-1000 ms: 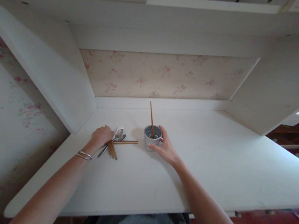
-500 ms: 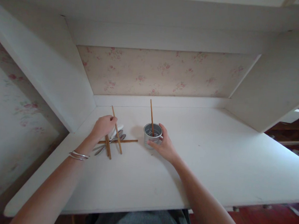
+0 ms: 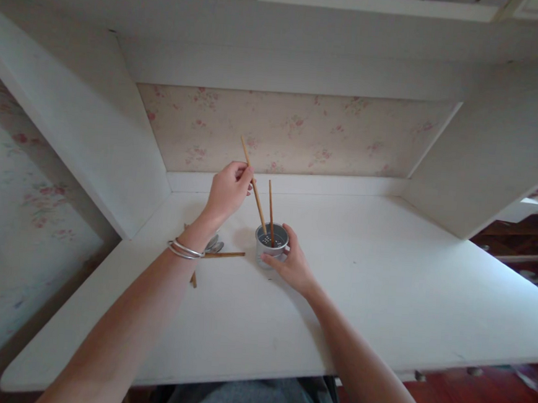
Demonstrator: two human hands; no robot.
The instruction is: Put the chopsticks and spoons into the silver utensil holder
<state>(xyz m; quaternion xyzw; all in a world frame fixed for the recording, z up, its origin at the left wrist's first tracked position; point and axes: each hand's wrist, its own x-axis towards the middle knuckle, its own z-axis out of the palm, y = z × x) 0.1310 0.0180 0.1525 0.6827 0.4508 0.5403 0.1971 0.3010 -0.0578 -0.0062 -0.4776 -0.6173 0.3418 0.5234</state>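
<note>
My left hand (image 3: 230, 189) pinches a wooden chopstick (image 3: 257, 199) near its upper part. The stick slants down, its lower tip at the mouth of a grey metal holder (image 3: 264, 258) with holes in its bottom. Another chopstick (image 3: 271, 211) stands in the holder, leaning slightly. Wrapped round the holder's right side is my right hand (image 3: 293, 262), thumb in front. Left of the holder, several chopsticks (image 3: 227, 255) and metal spoons (image 3: 216, 246) lie in a loose pile, partly hidden by my left forearm.
Everything stands on a white desktop (image 3: 383, 285). A white side panel (image 3: 81, 106) rises at the left, another (image 3: 478, 143) at the right. Overhead runs a white shelf (image 3: 282, 29), with flowered wallpaper (image 3: 302, 136) behind.
My left hand has lifted a chopstick from the pile and carried it right and up to the holder. My right hand has stayed on the holder.
</note>
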